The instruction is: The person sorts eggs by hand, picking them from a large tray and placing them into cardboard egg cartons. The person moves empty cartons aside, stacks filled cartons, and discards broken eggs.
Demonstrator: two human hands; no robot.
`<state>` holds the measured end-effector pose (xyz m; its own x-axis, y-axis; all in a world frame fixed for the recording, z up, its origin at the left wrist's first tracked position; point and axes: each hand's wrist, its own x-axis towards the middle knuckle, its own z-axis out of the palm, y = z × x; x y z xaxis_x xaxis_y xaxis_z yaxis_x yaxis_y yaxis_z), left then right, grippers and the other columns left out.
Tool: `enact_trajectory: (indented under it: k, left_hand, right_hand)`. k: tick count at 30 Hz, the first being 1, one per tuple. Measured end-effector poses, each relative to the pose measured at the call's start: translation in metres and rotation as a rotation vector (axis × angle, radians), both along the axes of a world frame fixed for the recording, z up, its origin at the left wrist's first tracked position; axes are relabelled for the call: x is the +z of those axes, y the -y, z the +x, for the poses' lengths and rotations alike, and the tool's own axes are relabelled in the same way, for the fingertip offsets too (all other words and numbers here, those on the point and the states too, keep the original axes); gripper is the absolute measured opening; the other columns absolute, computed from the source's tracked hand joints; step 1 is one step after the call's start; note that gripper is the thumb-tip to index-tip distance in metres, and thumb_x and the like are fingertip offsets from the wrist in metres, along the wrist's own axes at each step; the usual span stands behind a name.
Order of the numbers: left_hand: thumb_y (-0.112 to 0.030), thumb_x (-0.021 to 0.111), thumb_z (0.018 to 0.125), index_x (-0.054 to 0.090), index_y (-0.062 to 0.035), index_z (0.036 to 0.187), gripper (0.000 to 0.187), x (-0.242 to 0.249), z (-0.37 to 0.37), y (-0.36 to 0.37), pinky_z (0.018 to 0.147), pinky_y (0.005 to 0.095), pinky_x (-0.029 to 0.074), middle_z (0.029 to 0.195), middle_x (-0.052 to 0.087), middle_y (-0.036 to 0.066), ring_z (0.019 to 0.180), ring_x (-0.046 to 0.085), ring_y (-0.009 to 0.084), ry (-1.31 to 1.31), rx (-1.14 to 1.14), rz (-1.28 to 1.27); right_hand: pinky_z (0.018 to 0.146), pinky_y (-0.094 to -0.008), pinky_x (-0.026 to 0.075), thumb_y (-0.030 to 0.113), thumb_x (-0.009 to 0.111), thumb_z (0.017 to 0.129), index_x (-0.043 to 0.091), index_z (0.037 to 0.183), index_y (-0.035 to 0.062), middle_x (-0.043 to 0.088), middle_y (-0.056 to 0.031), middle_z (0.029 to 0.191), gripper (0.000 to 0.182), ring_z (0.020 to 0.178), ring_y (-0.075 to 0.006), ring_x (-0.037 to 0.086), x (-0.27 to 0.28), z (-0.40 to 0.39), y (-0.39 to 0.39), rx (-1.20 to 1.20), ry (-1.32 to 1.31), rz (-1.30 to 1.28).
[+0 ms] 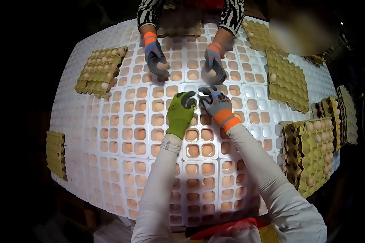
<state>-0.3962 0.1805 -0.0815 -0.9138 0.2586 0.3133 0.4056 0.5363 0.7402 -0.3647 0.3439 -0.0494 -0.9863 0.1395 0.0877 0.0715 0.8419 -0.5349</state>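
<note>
My left hand [181, 114], in a green glove with dark fingertips, is over a white foam tray [199, 142] that holds eggs in square cells. Its fingers curve with a gap to the thumb, and no egg shows between them. Close beside it, my right hand [217, 104] wears a grey glove with an orange cuff. Those fingers also curve apart over the cells, with nothing visible in the gap. An egg [194, 120] lies in a cell beside my left hand. Lower cells hold eggs such as this brown egg [206, 135].
Across from me, a person's gloved hands [153, 56] hold an egg [162, 66] and another egg [211, 73]. Many foam trays cover the table. Pulp egg cartons lie at left [100, 71] and right [287, 81]. A carton stack [312, 152] stands near my right arm.
</note>
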Motion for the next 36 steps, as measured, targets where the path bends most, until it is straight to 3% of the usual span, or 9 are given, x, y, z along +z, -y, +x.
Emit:
enact_trajectory:
  k: [2, 9, 12, 17, 22, 26, 30, 31, 36]
  left_hand:
    - [-0.011, 0.061, 0.095, 0.062, -0.0049, 0.125, 0.030, -0.001, -0.014, -0.003, 0.073, 0.0255, 0.053, 0.114, 0.064, 0.003, 0.091, 0.060, 0.0091, 0.495, -0.068, 0.685]
    - [-0.002, 0.052, 0.096, 0.060, -0.0026, 0.122, 0.028, -0.029, -0.010, -0.007, 0.080, 0.0245, 0.050, 0.112, 0.062, 0.003, 0.095, 0.058, 0.0102, 0.111, 0.201, 0.554]
    - [-0.003, 0.052, 0.096, 0.060, -0.0055, 0.123, 0.028, -0.012, 0.004, -0.011, 0.079, 0.0214, 0.048, 0.111, 0.062, 0.000, 0.096, 0.058, 0.0072, 0.327, 0.163, 0.866]
    - [-0.010, 0.058, 0.093, 0.065, -0.0101, 0.118, 0.026, -0.008, -0.031, -0.044, 0.087, 0.0391, 0.049, 0.111, 0.065, 0.013, 0.099, 0.063, 0.0332, -0.173, 0.118, 0.023]
    - [-0.007, 0.056, 0.098, 0.064, -0.0038, 0.120, 0.024, -0.047, -0.037, -0.002, 0.081, 0.0236, 0.050, 0.107, 0.064, 0.003, 0.092, 0.060, 0.0109, 0.320, 0.070, 0.982]
    - [-0.006, 0.057, 0.098, 0.064, -0.0034, 0.118, 0.022, 0.009, -0.011, -0.044, 0.085, 0.0268, 0.051, 0.108, 0.066, 0.004, 0.097, 0.062, 0.0127, 0.223, 0.014, 0.584]
    - [-0.016, 0.061, 0.091, 0.060, -0.0171, 0.132, 0.042, -0.032, -0.029, -0.083, 0.114, 0.0472, 0.033, 0.140, 0.058, 0.006, 0.132, 0.050, 0.0290, -0.342, -0.056, -0.551]
    - [-0.018, 0.059, 0.091, 0.053, -0.0207, 0.142, 0.051, -0.052, -0.035, -0.083, 0.121, 0.0490, 0.021, 0.148, 0.051, 0.004, 0.142, 0.040, 0.0264, -0.203, -0.044, -0.504]
    - [-0.011, 0.067, 0.084, 0.061, -0.0072, 0.130, 0.047, 0.032, 0.061, -0.112, 0.105, 0.0456, 0.042, 0.131, 0.061, 0.013, 0.122, 0.055, 0.0327, 0.169, -0.213, 0.183]
  right_hand:
    - [0.082, -0.0429, 0.053, 0.022, 0.065, 0.089, 0.062, 0.123, 0.0197, 0.062, -0.0112, 0.115, 0.034, 0.102, -0.0312, 0.064, -0.002, -0.012, 0.003, 0.067, -0.280, -0.040]
    - [0.076, -0.0411, 0.051, 0.011, 0.064, 0.081, 0.063, 0.101, 0.0175, 0.060, -0.0086, 0.099, 0.022, 0.095, -0.0304, 0.061, -0.028, -0.035, 0.016, 0.286, -0.342, 0.311]
    - [0.074, -0.0386, 0.053, 0.008, 0.067, 0.086, 0.067, 0.107, 0.0105, 0.065, -0.0103, 0.098, 0.022, 0.089, -0.0273, 0.064, -0.022, -0.004, 0.012, 0.086, -0.518, -0.345]
    - [0.061, -0.0339, 0.055, 0.014, 0.068, 0.093, 0.066, 0.112, 0.0081, 0.063, -0.0049, 0.089, 0.021, 0.073, -0.0191, 0.062, -0.022, -0.016, -0.023, -0.463, -0.251, -1.811]
    - [0.070, -0.0312, 0.057, 0.016, 0.063, 0.097, 0.063, 0.118, 0.0049, 0.062, -0.0085, 0.108, 0.024, 0.089, -0.0172, 0.063, 0.015, 0.052, -0.073, -0.468, -0.349, -1.546]
    - [0.080, -0.0312, 0.060, -0.012, 0.068, 0.081, 0.061, 0.121, -0.0010, 0.057, -0.0152, 0.133, 0.042, 0.097, -0.0199, 0.066, 0.002, 0.157, -0.080, -0.324, -0.521, -0.390]
    - [0.081, -0.0329, 0.061, 0.004, 0.047, 0.099, 0.058, 0.124, -0.0067, 0.052, -0.0164, 0.132, 0.029, 0.099, -0.0216, 0.065, 0.016, 0.212, -0.062, -0.140, -0.412, -0.542]
    - [0.083, -0.0331, 0.061, 0.006, 0.048, 0.099, 0.057, 0.124, -0.0062, 0.052, -0.0160, 0.132, 0.029, 0.100, -0.0216, 0.064, 0.023, 0.216, -0.068, -0.209, -0.354, -0.713]
    - [0.079, -0.0352, 0.058, -0.001, 0.060, 0.092, 0.059, 0.120, -0.0080, 0.060, -0.0160, 0.125, 0.029, 0.105, -0.0242, 0.064, 0.027, 0.238, -0.076, -0.458, -0.332, -1.207]
